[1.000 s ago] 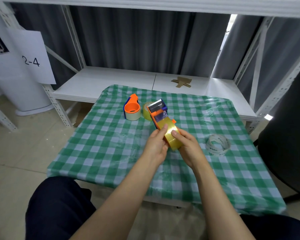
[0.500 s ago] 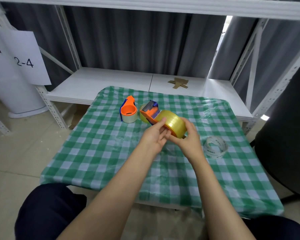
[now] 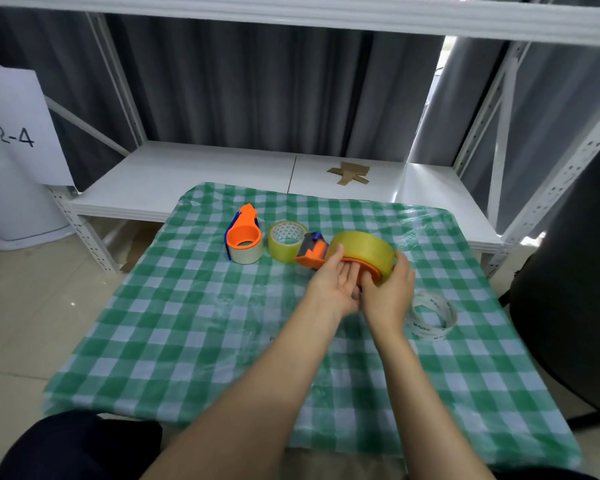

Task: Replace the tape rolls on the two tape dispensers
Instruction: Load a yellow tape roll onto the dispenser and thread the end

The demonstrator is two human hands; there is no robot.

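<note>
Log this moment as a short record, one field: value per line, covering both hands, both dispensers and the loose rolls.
left hand: gripping the held dispenser from the left
right hand: gripping the yellow tape roll
held dispenser: orange, lifted above the green checked cloth, yellow roll on it
second dispenser: orange, on the cloth, on a pale roll
loose yellow roll: on the cloth behind the held dispenser
clear roll: near-empty, on the cloth by the right hand
</note>
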